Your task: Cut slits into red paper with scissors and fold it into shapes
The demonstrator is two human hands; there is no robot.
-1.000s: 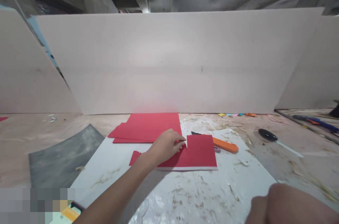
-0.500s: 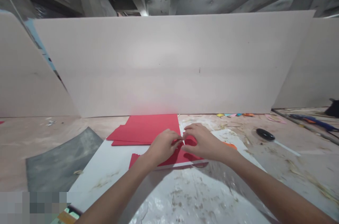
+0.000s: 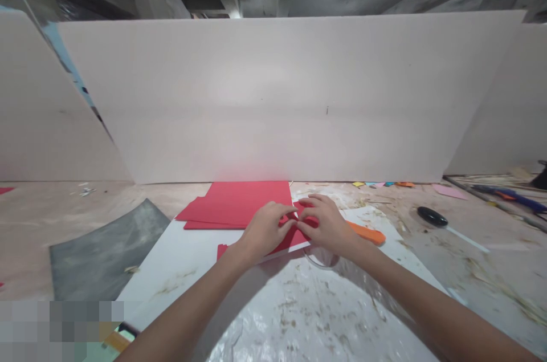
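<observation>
My left hand [image 3: 268,231] and my right hand [image 3: 327,226] meet over a small red paper piece [image 3: 285,243]. Thumb and forefinger of each are drawn together in a pinch, the fingertips almost touching. What they hold is too small to make out. A white strip shows along the front edge of the red piece. Just behind, several red paper sheets [image 3: 243,205] lie overlapped. Beside my right wrist is an orange handle-like thing [image 3: 368,233], partly covered by the hand. In front of that wrist lies a clear, round-edged item [image 3: 321,259].
White sheeting [image 3: 307,310] with brown smears covers the work surface. A grey sheet [image 3: 106,253] lies at left. To the right are a black oval object with a pale strip [image 3: 432,216] and blue-handled tools [image 3: 513,196]. A white panel [image 3: 273,100] stands across the back.
The red piece and both hands have shifted slightly, with the fingertips still together. More of the orange thing and the clear round-edged item now shows. The view has tilted a little.
</observation>
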